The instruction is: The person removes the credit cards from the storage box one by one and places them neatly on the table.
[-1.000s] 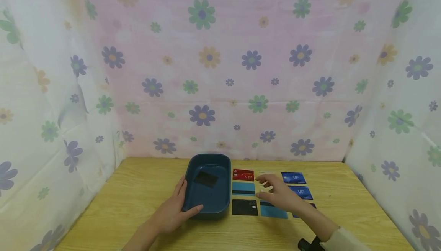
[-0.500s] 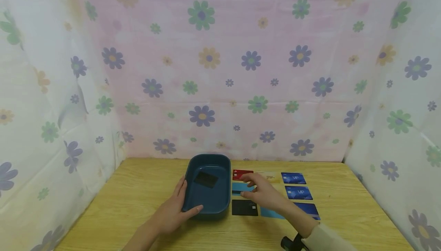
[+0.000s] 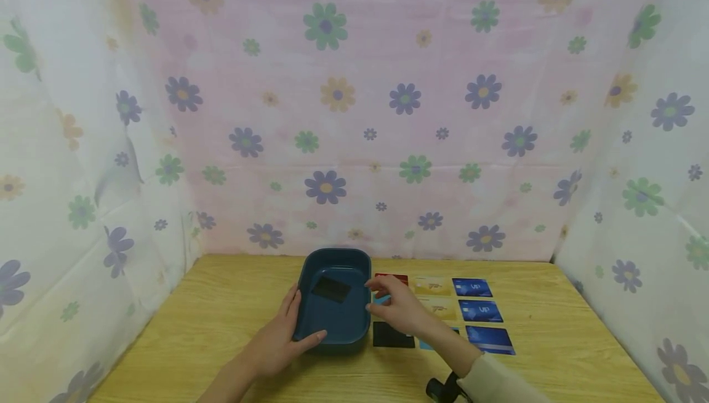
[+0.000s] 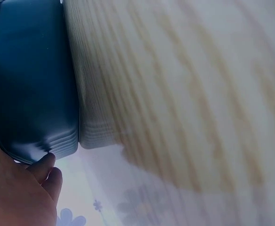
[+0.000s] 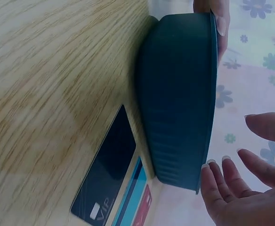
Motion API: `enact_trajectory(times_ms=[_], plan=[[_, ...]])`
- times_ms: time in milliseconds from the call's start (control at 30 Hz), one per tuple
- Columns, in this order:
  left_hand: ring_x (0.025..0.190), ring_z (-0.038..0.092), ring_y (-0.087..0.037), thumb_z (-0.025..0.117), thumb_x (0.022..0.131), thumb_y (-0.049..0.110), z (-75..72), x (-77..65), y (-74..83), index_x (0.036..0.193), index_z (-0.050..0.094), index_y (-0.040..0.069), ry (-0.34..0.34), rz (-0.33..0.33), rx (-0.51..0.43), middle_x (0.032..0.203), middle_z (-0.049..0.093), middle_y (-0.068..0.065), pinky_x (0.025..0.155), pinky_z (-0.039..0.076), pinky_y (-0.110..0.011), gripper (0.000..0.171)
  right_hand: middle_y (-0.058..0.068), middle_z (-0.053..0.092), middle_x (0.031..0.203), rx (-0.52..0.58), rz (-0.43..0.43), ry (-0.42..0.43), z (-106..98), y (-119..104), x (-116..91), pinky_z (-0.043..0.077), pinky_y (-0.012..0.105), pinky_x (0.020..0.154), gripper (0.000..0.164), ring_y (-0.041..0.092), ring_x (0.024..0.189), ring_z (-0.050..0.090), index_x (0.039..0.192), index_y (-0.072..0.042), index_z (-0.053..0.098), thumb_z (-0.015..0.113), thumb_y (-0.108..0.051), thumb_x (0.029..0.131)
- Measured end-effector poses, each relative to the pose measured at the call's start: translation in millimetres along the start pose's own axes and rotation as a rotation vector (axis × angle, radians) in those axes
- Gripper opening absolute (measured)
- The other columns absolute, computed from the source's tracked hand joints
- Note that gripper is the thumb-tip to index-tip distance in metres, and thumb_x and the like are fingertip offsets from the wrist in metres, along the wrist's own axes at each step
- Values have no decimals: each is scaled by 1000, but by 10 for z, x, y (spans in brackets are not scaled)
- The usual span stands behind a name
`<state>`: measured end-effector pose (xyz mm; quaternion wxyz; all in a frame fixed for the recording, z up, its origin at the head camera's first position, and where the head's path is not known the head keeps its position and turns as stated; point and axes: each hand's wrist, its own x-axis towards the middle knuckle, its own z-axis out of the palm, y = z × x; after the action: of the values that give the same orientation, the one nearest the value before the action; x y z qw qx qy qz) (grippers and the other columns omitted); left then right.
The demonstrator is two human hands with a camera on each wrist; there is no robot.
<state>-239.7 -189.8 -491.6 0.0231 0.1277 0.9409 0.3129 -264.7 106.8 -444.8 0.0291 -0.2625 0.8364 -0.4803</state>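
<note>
A dark blue plastic tub (image 3: 332, 329) stands on the table with a dark card (image 3: 331, 289) lying inside. My left hand (image 3: 279, 335) holds its left side and near corner, thumb at the near rim; the left wrist view shows fingertips against the tub wall. My right hand (image 3: 396, 307) is at the tub's right rim, fingers spread and nothing visible between them. Beneath it lie a red card (image 3: 399, 278), a light blue striped card (image 5: 130, 193), both partly covered, and a black VIP card (image 3: 392, 334).
Further right lie gold cards (image 3: 433, 285), several blue cards (image 3: 482, 311) and a partly hidden light blue card (image 3: 425, 346). The wooden table (image 3: 216, 304) carries everything. Flowered cloth (image 3: 360, 114) rises behind and at both sides. A black device (image 3: 440, 389) sits at my right wrist.
My right hand has moved left from over the gold cards to the tub's right rim, uncovering gold and blue cards. The left hand and tub have stayed put.
</note>
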Motion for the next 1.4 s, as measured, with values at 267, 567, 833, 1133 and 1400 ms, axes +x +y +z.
enact_trajectory(times_ms=[267,567,833,1133,1400], plan=[[136,49,-44,60,91,72,-2,7,-6,165,5,4,-3,-6,-3,172,0,-16,103,46,-60,114,16,59,122,-23,2,-4,132,-39,113,53,35,77,36,25,98,60,131,-2,60,70,-11,97],[134,51,-42,59,91,73,9,19,-26,165,6,4,-5,-1,12,172,0,-15,102,47,-58,113,19,59,121,-41,-11,-15,314,-114,261,56,34,79,35,26,100,63,129,-2,62,70,-10,96],[133,52,-42,58,91,72,5,20,-13,164,7,2,1,10,21,172,1,-17,102,48,-57,114,19,56,121,-67,42,-29,477,-204,406,55,45,86,40,34,106,61,131,2,59,72,-8,94],[143,41,-43,56,91,75,13,22,-39,165,5,4,-9,5,6,172,-1,-14,107,43,-59,115,29,47,139,-118,160,4,681,-165,620,48,58,97,61,43,124,53,143,6,49,75,-16,92],[141,43,-45,57,92,74,17,20,-36,165,7,4,-4,7,7,172,0,-14,105,44,-60,113,38,34,151,-168,306,76,811,-105,824,41,66,104,85,56,137,38,153,11,32,80,-19,89]])
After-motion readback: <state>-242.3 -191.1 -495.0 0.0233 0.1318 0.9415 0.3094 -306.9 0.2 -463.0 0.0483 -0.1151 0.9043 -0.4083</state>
